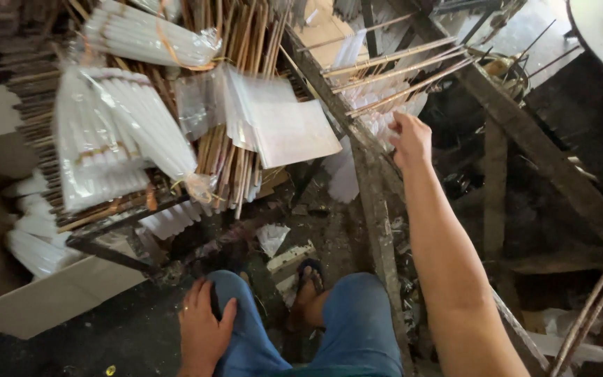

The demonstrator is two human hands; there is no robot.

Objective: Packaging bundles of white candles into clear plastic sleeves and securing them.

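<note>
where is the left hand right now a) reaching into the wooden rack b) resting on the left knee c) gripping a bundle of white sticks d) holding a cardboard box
b: the left hand lies flat on the left knee of the blue jeans, holding nothing, while the right hand reaches out to the thin sticks on the wooden rack.

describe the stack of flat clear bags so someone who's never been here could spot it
Start at the rack of wooden sticks left of the right hand. The stack of flat clear bags lies on top, fanned toward the hand. Unlike the bundles of white candles beside it, it is flat and empty.
</note>
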